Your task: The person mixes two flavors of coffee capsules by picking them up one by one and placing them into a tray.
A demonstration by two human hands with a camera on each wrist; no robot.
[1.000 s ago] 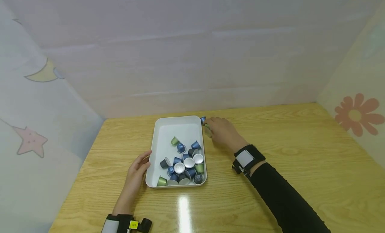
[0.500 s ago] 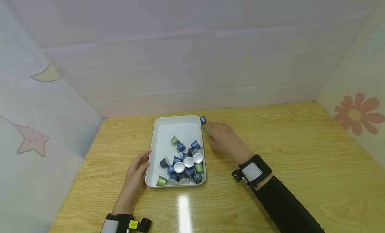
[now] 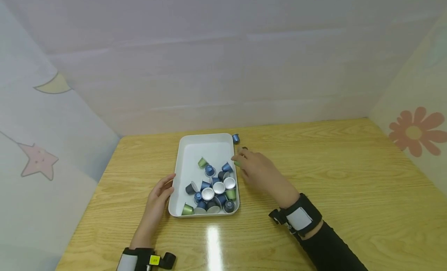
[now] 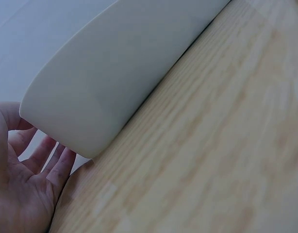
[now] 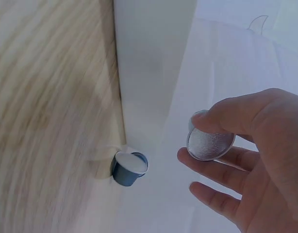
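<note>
A white rectangular tray [image 3: 188, 142] stands on the wooden table, holding several blue, dark and green coffee capsules, some with silver lids up. My left hand [image 3: 158, 195] rests against the tray's left side, fingers extended along the outer wall [image 4: 105, 82]. Beside the right rim, my right hand [image 3: 258, 172] pinches a green coffee capsule [image 3: 237, 163] between thumb and fingers. Its silver lid [image 5: 211, 144] faces the right wrist camera, and two other fingers stretch out below. A blue capsule [image 3: 236, 138] lies just outside the tray's far right corner.
A small dark thing [image 3: 245, 148] shows behind the right hand's knuckles. The wooden table [image 3: 331, 178] extends to the right and in front of the tray. Pale printed sheets [image 3: 241, 69] enclose it at the back and sides.
My right hand has drawn back from near the blue capsule, toward the front along the tray's right rim, with the green coffee capsule in its fingers. The left hand stays against the tray.
</note>
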